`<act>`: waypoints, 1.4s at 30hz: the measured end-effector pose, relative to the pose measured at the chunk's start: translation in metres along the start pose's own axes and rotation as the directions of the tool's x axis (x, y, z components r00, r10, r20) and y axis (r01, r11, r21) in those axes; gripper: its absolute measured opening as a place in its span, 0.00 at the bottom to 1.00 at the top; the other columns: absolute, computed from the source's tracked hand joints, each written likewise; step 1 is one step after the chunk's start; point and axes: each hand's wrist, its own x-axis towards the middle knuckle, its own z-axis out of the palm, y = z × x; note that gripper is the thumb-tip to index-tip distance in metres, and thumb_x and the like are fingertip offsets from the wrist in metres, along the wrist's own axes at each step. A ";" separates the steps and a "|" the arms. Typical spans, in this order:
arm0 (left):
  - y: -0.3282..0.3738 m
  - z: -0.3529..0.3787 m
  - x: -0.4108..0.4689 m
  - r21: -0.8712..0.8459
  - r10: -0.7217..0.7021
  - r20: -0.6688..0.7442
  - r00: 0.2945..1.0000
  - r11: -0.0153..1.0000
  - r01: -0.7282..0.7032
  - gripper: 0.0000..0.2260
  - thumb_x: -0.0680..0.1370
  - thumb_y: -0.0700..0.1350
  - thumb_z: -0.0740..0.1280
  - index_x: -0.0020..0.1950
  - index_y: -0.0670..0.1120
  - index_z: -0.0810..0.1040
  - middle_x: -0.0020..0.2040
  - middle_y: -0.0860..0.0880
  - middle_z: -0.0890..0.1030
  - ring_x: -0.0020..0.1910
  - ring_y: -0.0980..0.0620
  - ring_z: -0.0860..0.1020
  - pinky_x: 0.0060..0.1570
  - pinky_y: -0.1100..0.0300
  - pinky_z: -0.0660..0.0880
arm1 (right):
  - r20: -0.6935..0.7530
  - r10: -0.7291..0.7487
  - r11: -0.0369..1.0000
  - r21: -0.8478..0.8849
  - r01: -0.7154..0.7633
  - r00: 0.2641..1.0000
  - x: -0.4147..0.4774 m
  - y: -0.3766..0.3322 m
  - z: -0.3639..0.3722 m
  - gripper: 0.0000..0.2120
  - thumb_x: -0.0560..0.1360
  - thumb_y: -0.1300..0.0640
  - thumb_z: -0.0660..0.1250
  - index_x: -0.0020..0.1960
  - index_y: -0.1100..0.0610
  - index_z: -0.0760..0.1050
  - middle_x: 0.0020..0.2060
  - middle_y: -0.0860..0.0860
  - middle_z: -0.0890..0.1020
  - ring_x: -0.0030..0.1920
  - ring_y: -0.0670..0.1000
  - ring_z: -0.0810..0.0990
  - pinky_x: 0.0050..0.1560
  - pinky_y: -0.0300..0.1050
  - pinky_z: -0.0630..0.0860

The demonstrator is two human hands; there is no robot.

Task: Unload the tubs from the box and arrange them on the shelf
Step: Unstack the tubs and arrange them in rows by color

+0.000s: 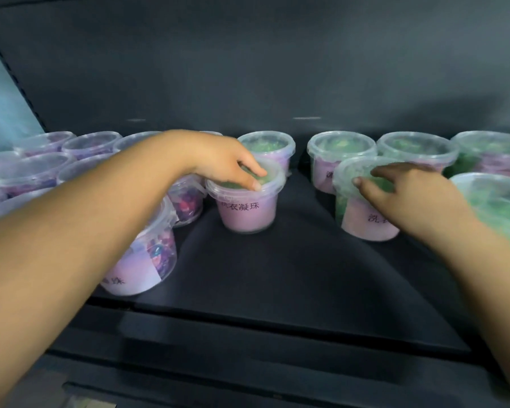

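**Left forearm (pixel 71 231) and right forearm (pixel 489 275) reach in over the shelf edge, one hand on each of two tubs**

The middle tub (pixel 248 210) stands upright on the dark shelf (pixel 277 275), just in front of a back-row tub (pixel 267 144). The left hand (pixel 233 161) drapes over its clear lid, with fingers (pixel 255 184) curled down at the near rim, gripping from above. Well apart to its right, the tilted tub (pixel 365 222) leans with its lid turned leftward. The right hand (pixel 401 192) lies spread across that lid, but blur hides whether it grips or only rests there.

Both tubs are thin clear plastic with a pink label and hold green pieces. They look fairly light for one hand. The walls would probably flex under a hard squeeze, and the smooth lid offers little friction. Lifting by the lid alone risks popping it off. The surer hold is likely the stiff rim band just under the lid, or thumb and fingers set opposite each other around the labelled body.

More green tubs (pixel 415 151) line the back at right, and another (pixel 495 201) sits near the right forearm. Purple-filled tubs (pixel 33 172) crowd the left side, the nearest of them (pixel 147 260) partly under the left forearm. A dark back panel (pixel 248 69) closes the shelf. The box is not in view.
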 end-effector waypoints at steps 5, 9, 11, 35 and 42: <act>0.000 0.002 -0.004 0.038 0.005 -0.034 0.999 0.999 -0.004 0.19 0.76 0.55 0.63 0.67 0.59 0.70 0.69 0.59 0.68 0.67 0.59 0.66 0.56 0.70 0.57 | 0.048 -0.090 0.995 -0.031 0.092 0.995 -0.022 -0.005 -0.005 0.24 0.72 0.44 0.60 0.63 0.55 0.72 0.64 0.54 0.74 0.65 0.57 0.70 0.61 0.50 0.67; 0.011 0.006 -0.017 0.045 0.044 -0.129 0.991 0.998 -0.038 0.19 0.74 0.60 0.61 0.65 0.62 0.70 0.64 0.56 0.72 0.64 0.56 0.68 0.57 0.64 0.61 | 0.095 -0.294 0.954 -0.029 0.298 0.951 -0.039 0.001 -0.012 0.33 0.66 0.37 0.64 0.67 0.49 0.70 0.67 0.48 0.72 0.68 0.51 0.69 0.66 0.47 0.64; 0.028 0.014 -0.032 -0.021 0.149 -0.180 0.972 0.988 -0.155 0.20 0.72 0.64 0.61 0.64 0.64 0.70 0.58 0.61 0.72 0.59 0.61 0.69 0.56 0.65 0.63 | 0.093 -0.397 0.918 0.028 0.396 0.913 -0.042 0.006 -0.015 0.37 0.59 0.32 0.60 0.64 0.48 0.74 0.61 0.47 0.78 0.62 0.51 0.76 0.62 0.48 0.70; 0.017 0.054 -0.096 -0.065 0.228 -0.243 0.943 0.966 -0.251 0.26 0.55 0.73 0.59 0.46 0.62 0.72 0.54 0.66 0.74 0.55 0.66 0.72 0.57 0.63 0.70 | -0.163 -0.155 0.976 0.126 0.176 0.974 0.080 0.017 0.068 0.22 0.74 0.51 0.66 0.66 0.57 0.71 0.66 0.57 0.73 0.69 0.56 0.67 0.70 0.50 0.59; 0.002 0.054 -0.102 -0.076 0.171 -0.258 0.951 0.978 -0.196 0.24 0.55 0.72 0.59 0.44 0.61 0.71 0.54 0.66 0.73 0.53 0.66 0.71 0.55 0.66 0.68 | -0.311 -0.185 0.956 0.161 0.244 0.932 0.067 0.015 0.068 0.20 0.70 0.52 0.71 0.59 0.61 0.77 0.57 0.58 0.80 0.61 0.61 0.72 0.64 0.48 0.64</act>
